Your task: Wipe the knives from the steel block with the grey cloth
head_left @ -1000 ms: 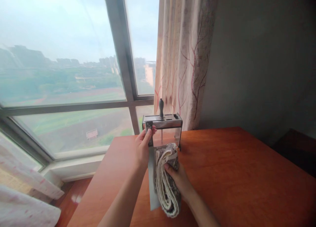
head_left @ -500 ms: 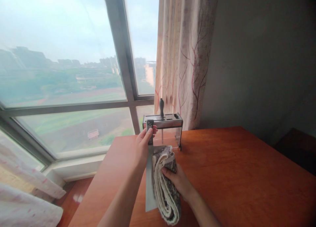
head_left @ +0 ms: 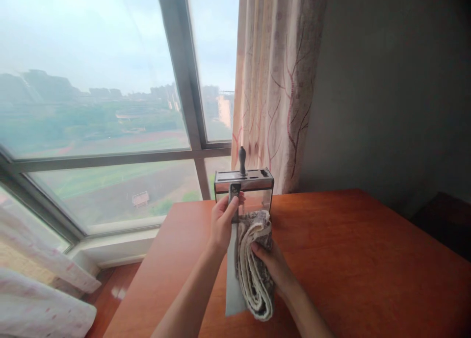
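In the head view, the left hand [head_left: 222, 222] is curling closed around the dark handle of a broad, pale-grey metal cleaver [head_left: 232, 284], its thumb lying along the handle at lower centre of the frame; the blade is hanging downward below the fist. Just right of it, the right hand [head_left: 273, 264] is clasping a thick, folded grey-and-cream cloth [head_left: 253, 274], its thumb pressing into the near side while its other fingers are mostly hiding behind. The cloth is covering the right part of the blade. Beyond the hands, near the centre, a clear-sided knife block with a metallic top [head_left: 253, 179] is standing on a reddish-brown wooden table [head_left: 353, 264], with a dark, rounded upright handle [head_left: 242, 160] sticking out of it. A pale curtain with reddish branch patterns [head_left: 275, 83] is hanging at upper centre, beside a grey-framed window [head_left: 191, 73] filling the upper left.
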The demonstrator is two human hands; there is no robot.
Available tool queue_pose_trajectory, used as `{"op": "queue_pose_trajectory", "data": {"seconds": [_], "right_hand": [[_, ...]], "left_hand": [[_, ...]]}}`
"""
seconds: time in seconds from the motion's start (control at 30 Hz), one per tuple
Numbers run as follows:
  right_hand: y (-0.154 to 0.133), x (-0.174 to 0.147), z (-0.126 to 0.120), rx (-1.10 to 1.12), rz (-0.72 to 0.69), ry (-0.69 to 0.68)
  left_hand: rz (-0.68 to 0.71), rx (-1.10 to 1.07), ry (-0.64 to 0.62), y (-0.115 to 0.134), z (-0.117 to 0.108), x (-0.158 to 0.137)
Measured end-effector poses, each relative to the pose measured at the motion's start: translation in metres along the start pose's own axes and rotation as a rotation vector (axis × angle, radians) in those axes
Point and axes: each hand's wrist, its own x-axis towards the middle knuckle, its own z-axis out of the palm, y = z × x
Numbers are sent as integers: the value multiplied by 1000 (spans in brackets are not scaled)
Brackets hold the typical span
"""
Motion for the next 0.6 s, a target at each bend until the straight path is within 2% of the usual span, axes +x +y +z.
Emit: {"op": "queue_pose_trajectory", "data": {"seconds": [0.2, 0.33, 0.43, 0.6], "right_hand": [[-5, -2, 5, -27, 107, -119], [-6, -3, 5, -24, 127, -201], [-5, -2, 3, 60, 153, -169], [0, 0, 0, 283, 218, 6]], "left_hand": [[6, -157, 235, 8, -18, 14], [113, -183, 383, 19, -27, 19], [191, -163, 471, 26, -32, 21], [377, -84, 611, 28, -33, 19]]}}
